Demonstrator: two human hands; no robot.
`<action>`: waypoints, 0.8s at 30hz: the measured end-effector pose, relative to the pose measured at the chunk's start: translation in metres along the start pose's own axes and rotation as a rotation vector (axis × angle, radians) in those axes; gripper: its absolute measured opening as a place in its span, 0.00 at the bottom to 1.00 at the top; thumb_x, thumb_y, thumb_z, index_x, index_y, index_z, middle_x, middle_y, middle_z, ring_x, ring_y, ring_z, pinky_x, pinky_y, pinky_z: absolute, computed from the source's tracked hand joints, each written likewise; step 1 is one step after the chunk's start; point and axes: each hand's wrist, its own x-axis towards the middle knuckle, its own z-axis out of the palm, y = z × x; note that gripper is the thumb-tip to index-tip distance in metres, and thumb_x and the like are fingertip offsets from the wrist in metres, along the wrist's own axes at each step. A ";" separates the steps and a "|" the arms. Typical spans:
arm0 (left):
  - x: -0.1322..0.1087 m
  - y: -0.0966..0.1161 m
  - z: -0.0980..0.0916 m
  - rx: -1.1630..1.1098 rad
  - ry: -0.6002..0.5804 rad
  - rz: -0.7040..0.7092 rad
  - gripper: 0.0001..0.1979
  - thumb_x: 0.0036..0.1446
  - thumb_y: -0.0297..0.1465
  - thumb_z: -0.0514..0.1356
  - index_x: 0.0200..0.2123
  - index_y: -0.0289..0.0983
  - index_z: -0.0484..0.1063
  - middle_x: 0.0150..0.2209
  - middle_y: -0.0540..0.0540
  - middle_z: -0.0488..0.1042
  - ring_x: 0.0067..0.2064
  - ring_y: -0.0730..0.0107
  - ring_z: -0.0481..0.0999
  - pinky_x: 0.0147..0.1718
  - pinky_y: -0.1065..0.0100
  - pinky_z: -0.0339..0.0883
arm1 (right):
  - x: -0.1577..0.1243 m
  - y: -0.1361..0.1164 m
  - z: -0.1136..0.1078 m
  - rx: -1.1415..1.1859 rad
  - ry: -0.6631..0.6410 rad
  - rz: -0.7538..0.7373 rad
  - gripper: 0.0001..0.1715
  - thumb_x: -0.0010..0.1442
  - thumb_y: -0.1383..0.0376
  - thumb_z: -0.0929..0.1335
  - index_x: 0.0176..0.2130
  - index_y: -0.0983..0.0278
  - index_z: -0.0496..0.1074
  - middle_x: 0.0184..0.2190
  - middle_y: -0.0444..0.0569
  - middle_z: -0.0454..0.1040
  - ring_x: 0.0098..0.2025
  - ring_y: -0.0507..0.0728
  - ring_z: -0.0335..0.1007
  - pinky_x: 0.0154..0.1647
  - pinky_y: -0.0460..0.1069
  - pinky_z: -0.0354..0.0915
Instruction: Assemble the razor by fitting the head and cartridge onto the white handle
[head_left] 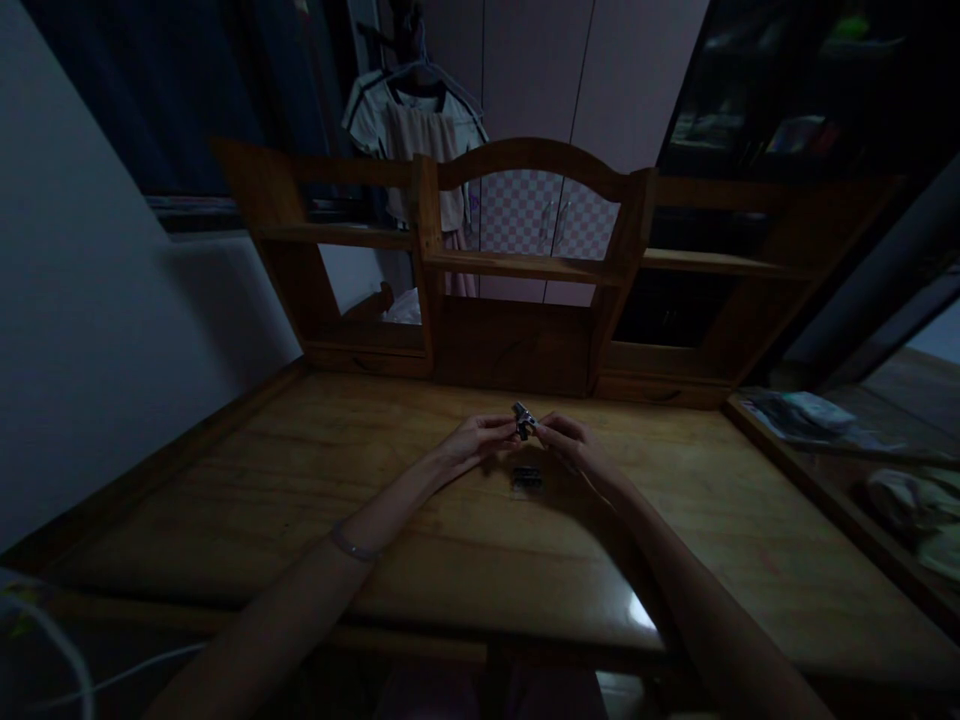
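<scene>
Above the middle of the wooden desk [420, 520], both my hands meet at a small dark object with shiny metallic parts [524, 420]. It is too small and dim for me to tell its kind. My left hand [474, 443] pinches its left side between thumb and fingers. From the right, my right hand [574, 440] pinches its lower right part. Just below the hands, a small flat dark piece or set of strips [526, 478] lies on the desktop, apart from my fingers.
A wooden shelf unit [525, 265] with small drawers stands along the desk's back edge. On the right, a lower surface holds plastic-wrapped items [806, 412] and pale cloth [911, 510]. A white cable [142, 662] runs at the lower left. Light is dim.
</scene>
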 end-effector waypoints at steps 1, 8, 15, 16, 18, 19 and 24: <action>0.001 -0.001 -0.001 0.003 0.003 -0.003 0.16 0.48 0.28 0.68 0.42 0.32 0.77 0.45 0.39 0.76 0.39 0.71 0.76 0.43 0.70 0.68 | 0.000 0.000 0.000 0.010 -0.010 0.011 0.17 0.56 0.52 0.68 0.34 0.64 0.70 0.24 0.41 0.63 0.25 0.50 0.56 0.23 0.45 0.50; 0.000 -0.001 0.002 -0.017 0.011 -0.009 0.15 0.49 0.28 0.67 0.41 0.32 0.76 0.43 0.42 0.77 0.38 0.74 0.76 0.43 0.72 0.68 | -0.003 -0.002 0.003 0.126 -0.089 0.044 0.16 0.58 0.53 0.67 0.34 0.65 0.71 0.25 0.43 0.64 0.23 0.49 0.55 0.22 0.45 0.47; -0.001 0.004 0.006 -0.014 0.078 -0.033 0.14 0.45 0.31 0.70 0.37 0.31 0.78 0.36 0.43 0.78 0.33 0.77 0.74 0.39 0.73 0.68 | 0.001 0.004 0.001 0.236 -0.111 0.139 0.20 0.55 0.50 0.68 0.37 0.64 0.69 0.26 0.44 0.66 0.21 0.47 0.53 0.19 0.45 0.46; -0.001 0.005 0.006 -0.005 0.090 -0.034 0.15 0.45 0.32 0.70 0.37 0.31 0.78 0.35 0.43 0.78 0.32 0.78 0.74 0.37 0.74 0.67 | 0.001 0.004 0.000 0.228 -0.113 0.137 0.21 0.56 0.49 0.67 0.36 0.65 0.69 0.25 0.43 0.64 0.21 0.47 0.52 0.19 0.45 0.45; -0.001 0.006 0.007 0.022 0.102 -0.030 0.16 0.45 0.33 0.70 0.38 0.31 0.78 0.35 0.43 0.78 0.30 0.79 0.72 0.33 0.75 0.66 | 0.000 0.004 0.000 0.193 -0.119 0.122 0.23 0.57 0.47 0.66 0.34 0.65 0.70 0.23 0.43 0.63 0.21 0.47 0.50 0.19 0.45 0.43; -0.001 0.006 0.007 0.038 0.099 -0.023 0.16 0.45 0.33 0.69 0.38 0.32 0.78 0.36 0.43 0.77 0.29 0.80 0.72 0.31 0.76 0.65 | 0.000 0.003 0.001 0.169 -0.125 0.110 0.23 0.57 0.47 0.65 0.34 0.66 0.70 0.23 0.42 0.62 0.20 0.47 0.50 0.19 0.46 0.42; 0.001 0.002 0.007 0.097 0.068 -0.011 0.15 0.46 0.34 0.69 0.36 0.30 0.79 0.33 0.44 0.76 0.27 0.80 0.69 0.26 0.76 0.62 | -0.003 -0.002 0.004 0.055 -0.171 0.094 0.24 0.57 0.46 0.66 0.33 0.66 0.70 0.21 0.41 0.61 0.20 0.47 0.49 0.20 0.46 0.43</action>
